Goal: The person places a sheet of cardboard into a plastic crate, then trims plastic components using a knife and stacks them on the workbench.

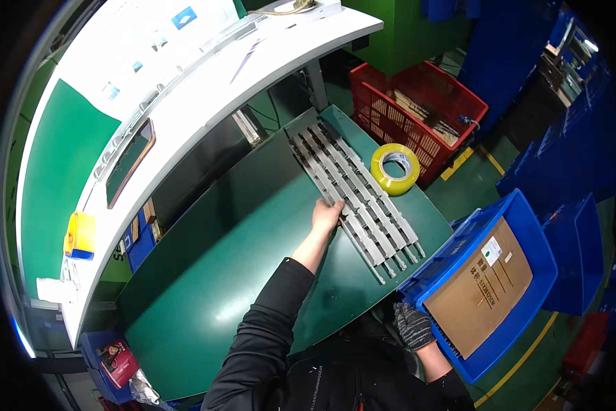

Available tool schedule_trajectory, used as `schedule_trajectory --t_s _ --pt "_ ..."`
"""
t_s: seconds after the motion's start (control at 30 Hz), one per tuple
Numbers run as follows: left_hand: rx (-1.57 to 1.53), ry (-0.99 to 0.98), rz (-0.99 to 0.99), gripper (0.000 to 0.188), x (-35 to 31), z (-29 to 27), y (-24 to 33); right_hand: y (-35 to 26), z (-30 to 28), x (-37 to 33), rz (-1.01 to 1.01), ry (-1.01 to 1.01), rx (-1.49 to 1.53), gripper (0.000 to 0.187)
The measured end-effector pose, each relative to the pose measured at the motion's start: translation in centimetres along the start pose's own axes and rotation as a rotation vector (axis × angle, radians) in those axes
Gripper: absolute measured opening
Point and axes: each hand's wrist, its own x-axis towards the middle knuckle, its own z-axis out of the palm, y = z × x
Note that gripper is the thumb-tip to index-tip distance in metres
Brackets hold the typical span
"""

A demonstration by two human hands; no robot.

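Several long grey metal strips with notched edges lie side by side, slanting across the green tabletop. My bare left hand is closed on their left edge near the middle, thumb on top and the other fingers partly hidden. My right hand, in a dark grey knitted glove, is at the near left side of a blue plastic bin. Its fingers curl at the bin's rim, though their tips are hard to make out. A flat brown cardboard piece lies inside the bin.
A yellow tape roll lies right of the strips. Behind the table stands a red crate with pieces inside. A raised white shelf curves along the left, bearing a phone-like dark device and a yellow object. More blue bins stand right.
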Motion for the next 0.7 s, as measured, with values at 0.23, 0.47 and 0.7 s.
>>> schedule_trajectory --t_s 0.23,0.47,0.7 --pt "-0.010 0.043 -0.026 0.044 0.2 -0.8 0.4 -3.5 -1.5 2.9 -0.247 0.143 0.115 0.025" --pt "-0.293 0.305 -0.112 0.036 -0.3 -11.5 0.3 -15.5 -1.1 3.9 -0.737 -0.089 0.423 0.031" --pt "-0.418 0.804 -0.366 0.037 -6.1 -27.9 -6.1 -26.3 -0.4 -3.3 -0.947 -0.215 0.620 0.035"
